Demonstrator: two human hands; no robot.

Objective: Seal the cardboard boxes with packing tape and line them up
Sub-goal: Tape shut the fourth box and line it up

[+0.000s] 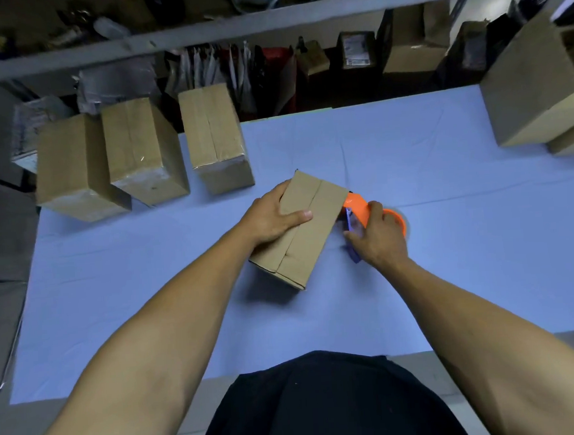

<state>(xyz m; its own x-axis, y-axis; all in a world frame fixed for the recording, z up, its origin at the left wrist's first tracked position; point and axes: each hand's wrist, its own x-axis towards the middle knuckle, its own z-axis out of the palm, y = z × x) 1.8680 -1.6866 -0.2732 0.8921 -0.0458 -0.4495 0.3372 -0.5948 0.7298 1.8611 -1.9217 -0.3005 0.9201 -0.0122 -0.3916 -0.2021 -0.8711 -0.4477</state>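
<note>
While left hand grips matte cardboard box, right hand holds orange dispenser.

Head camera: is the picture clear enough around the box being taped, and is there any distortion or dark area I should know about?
Head view: the brown cardboard box under the left hand is sharp and evenly lit, with a soft shadow at its near side; the orange tape dispenser in the right hand is slightly blurred; the shelf rail bows from wide-angle distortion; the shelves behind are dim.
</note>
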